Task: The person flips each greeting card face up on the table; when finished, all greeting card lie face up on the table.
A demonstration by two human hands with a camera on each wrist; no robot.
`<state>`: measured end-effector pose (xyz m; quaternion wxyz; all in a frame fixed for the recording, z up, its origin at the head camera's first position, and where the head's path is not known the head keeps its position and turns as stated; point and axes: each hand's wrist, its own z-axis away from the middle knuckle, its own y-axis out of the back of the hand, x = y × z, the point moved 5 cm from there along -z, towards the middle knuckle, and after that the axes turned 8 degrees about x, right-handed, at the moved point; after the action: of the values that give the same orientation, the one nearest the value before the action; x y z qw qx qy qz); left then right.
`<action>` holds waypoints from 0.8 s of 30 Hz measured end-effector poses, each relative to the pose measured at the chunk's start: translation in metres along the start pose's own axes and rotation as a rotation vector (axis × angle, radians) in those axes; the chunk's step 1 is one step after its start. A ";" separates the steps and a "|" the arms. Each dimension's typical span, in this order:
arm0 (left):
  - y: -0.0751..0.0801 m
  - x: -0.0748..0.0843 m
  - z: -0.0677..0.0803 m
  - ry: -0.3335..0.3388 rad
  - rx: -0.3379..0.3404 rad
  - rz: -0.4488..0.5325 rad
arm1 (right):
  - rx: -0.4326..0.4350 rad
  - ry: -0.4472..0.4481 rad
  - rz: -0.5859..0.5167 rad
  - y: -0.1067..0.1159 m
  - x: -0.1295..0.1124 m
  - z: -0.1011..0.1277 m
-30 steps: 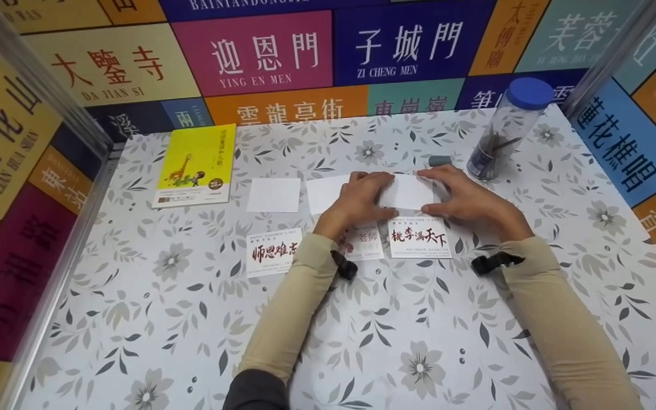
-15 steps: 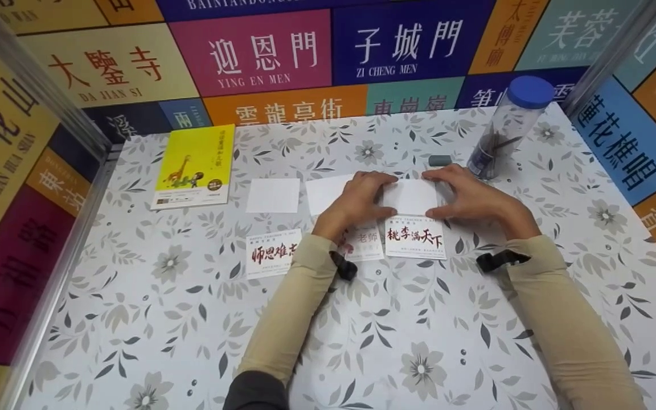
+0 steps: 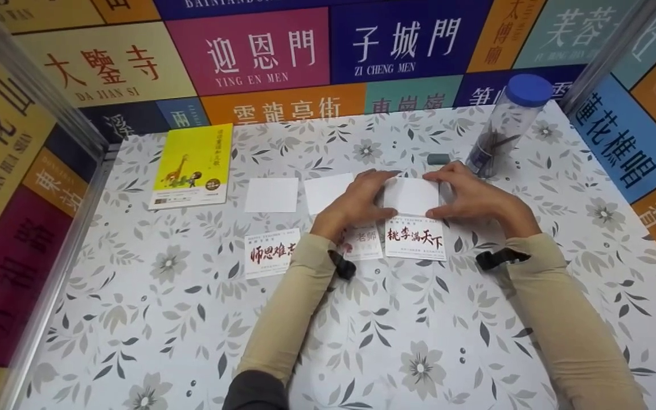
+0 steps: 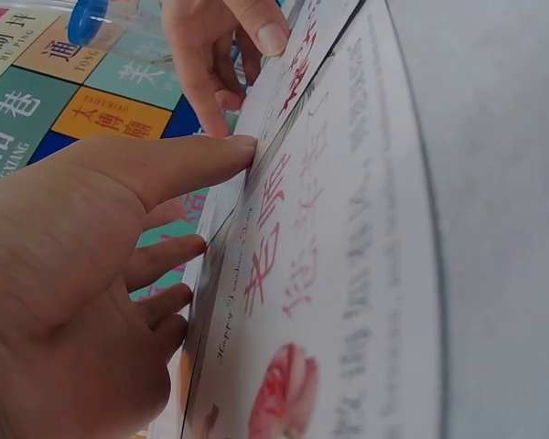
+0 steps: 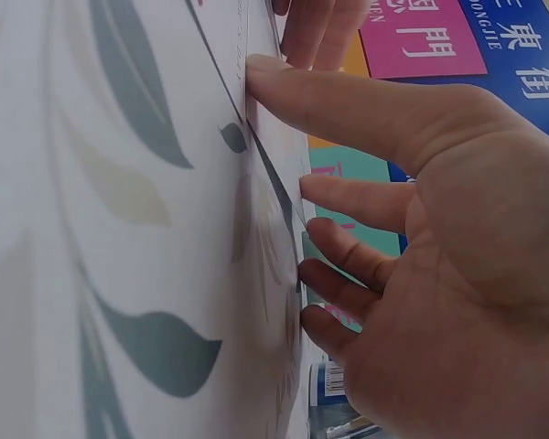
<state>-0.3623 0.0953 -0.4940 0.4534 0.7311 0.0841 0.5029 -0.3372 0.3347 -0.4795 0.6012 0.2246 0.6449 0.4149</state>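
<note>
A blank white card (image 3: 411, 196) lies on the table between my two hands in the head view. My left hand (image 3: 360, 196) touches its left side, thumb at the near corner and fingers at the far one. On the opposite side my right hand (image 3: 472, 196) touches the card likewise, with its fingers fairly straight. Just below, nearer me, lies a printed card with red characters (image 3: 415, 238). The rose-printed card (image 4: 293, 274) fills much of the left wrist view; my left forearm and hand partly cover it in the head view. Another blank card (image 3: 326, 192) is partly behind my left hand.
Further left lie a blank card (image 3: 271, 195) and a red-lettered card (image 3: 262, 253). A yellow book (image 3: 194, 162) lies at the back left. A clear blue-lidded jar (image 3: 504, 134) stands behind my right hand, near a small grey-green object (image 3: 438, 159). Lettered panels enclose the table.
The blank white card between my hands has shifted slightly right and toward me. The printed card below it has slid a little left. Over the last half second the hands hardly move.
</note>
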 end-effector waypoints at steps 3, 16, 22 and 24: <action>0.001 0.001 0.000 -0.013 0.008 -0.019 | 0.013 -0.003 0.006 0.002 -0.002 0.000; 0.013 0.028 -0.001 -0.107 0.227 0.006 | 0.379 0.007 -0.084 0.029 -0.029 0.003; 0.004 0.042 -0.002 -0.193 0.186 0.159 | 0.420 0.036 -0.246 0.028 -0.042 0.003; 0.002 0.041 -0.002 -0.204 0.186 0.240 | 0.431 0.050 -0.304 0.026 -0.044 0.002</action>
<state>-0.3448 0.1187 -0.4652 0.3265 0.8219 -0.0039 0.4667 -0.3330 0.3154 -0.4325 0.5789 0.2376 0.7594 0.1781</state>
